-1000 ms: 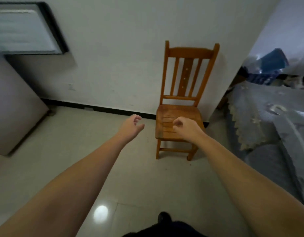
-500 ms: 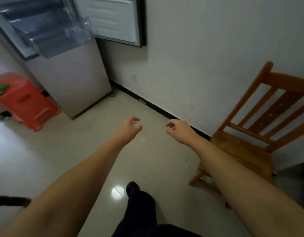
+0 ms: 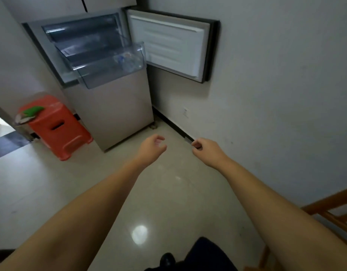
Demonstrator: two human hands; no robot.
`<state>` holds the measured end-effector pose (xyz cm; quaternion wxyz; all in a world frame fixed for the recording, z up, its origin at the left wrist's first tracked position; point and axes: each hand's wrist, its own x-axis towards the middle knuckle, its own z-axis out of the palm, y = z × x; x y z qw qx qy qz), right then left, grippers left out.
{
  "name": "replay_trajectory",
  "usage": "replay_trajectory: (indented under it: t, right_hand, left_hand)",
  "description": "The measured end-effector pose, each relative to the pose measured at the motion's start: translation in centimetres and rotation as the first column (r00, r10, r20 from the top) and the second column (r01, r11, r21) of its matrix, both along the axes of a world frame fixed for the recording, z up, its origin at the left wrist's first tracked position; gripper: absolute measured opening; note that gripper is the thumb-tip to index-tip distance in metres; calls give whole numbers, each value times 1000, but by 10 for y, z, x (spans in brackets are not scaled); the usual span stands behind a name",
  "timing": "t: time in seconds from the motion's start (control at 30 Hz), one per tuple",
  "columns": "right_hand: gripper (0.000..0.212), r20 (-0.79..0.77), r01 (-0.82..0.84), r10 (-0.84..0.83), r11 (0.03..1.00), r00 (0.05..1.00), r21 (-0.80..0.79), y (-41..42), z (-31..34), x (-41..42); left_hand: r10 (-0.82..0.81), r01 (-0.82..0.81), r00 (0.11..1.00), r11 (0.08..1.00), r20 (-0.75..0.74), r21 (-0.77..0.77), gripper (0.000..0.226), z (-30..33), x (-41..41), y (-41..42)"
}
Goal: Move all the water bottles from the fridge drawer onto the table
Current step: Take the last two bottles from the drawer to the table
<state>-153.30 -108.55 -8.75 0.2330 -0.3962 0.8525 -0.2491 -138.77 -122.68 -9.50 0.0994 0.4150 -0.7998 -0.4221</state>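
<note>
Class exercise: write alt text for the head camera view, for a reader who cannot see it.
Two bare arms reach forward, left hand and right hand loosely curled and holding nothing, towards a fridge whose door stands open and whose clear drawer is pulled out. An orange stool stands beside it.

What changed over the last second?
The view swung left: the wooden chair slid from centre to the right edge, and the fridge with its open drawer came into view. Left hand and right hand stayed empty, loosely curled, outstretched.
</note>
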Motion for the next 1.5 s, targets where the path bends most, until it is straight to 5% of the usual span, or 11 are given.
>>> replay_trajectory:
  t: [0.53, 0.87, 1.23, 1.5]
  right_hand:
    - [31, -31, -323, 322, 945, 946, -52, -271, 16, -171]
    - [30, 13, -451, 452, 891, 892, -55, -415, 15, -205]
    - [29, -31, -367, 366, 920, 930, -138, -628, 48, -240]
    - [26, -47, -324, 322, 920, 946, -221, -726, 66, -252]
  left_hand:
    - [271, -273, 962, 960, -36, -67, 33, 6, -129, -223]
    - [379, -383, 923, 921, -59, -76, 31, 3, -161, -339]
    - [282, -302, 949, 942, -144, -145, 31, 51, -204, -555]
    - [266, -277, 952, 959, -154, -56, 30, 64, -230, -656]
